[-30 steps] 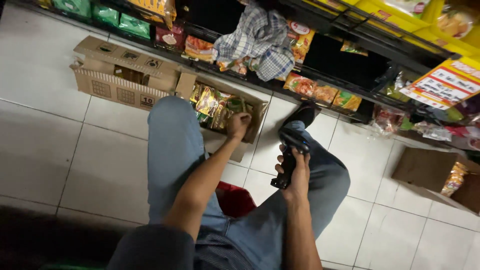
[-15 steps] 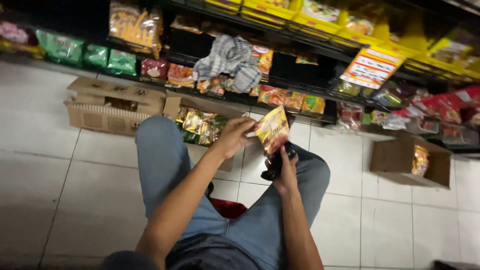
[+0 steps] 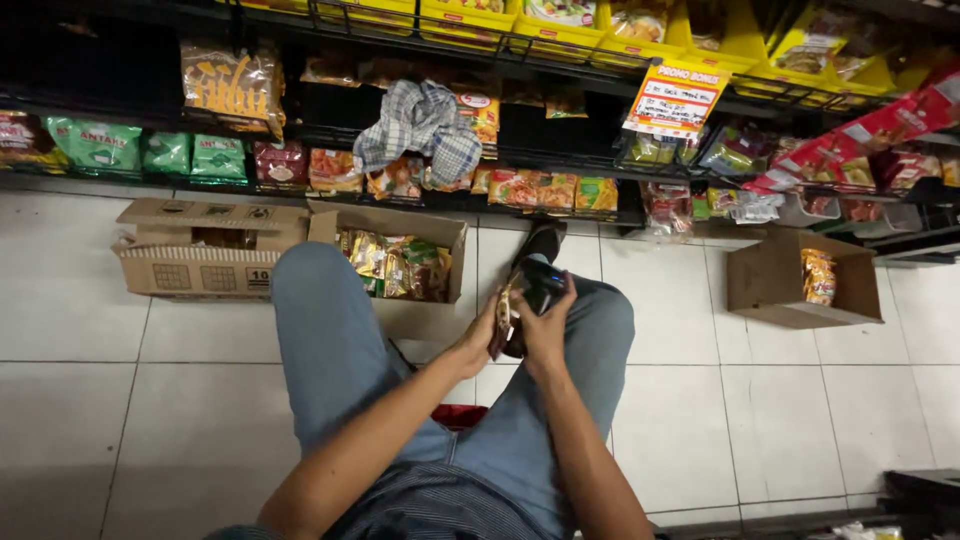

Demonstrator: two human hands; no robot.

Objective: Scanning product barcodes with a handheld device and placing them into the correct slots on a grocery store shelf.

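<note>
Your 2 hands meet just above your right knee, and the whole relation sits in that small gap. Your left hand (image 3: 487,335) has its grip closed on a snack packet (image 3: 503,318), pinching it by the lower part so that the packet stands on edge, its long axis running roughly up and away from you toward the shelf. You see it nearly edge-on, so its face is hard to read; only a thin strip of red and yellow shows.

Your right hand (image 3: 546,325) has its grip wrapped around a dark handheld device (image 3: 541,277), fingers curled behind it and the thumb side toward you. The device's upper end points away from you, and it lies just to the right of the packet, touching or almost touching it; you cannot tell which from this angle. So the packet lies directly left of the device, with both long axes close to parallel, and the left hand is the one that governs how the packet faces the device.

The open cardboard box (image 3: 432,232) with more packets inside stands on the tiled floor (image 3: 700,400) just beyond your left knee, nearer your left hand than your right. A second box (image 3: 790,300) sits well apart on the right.
</note>
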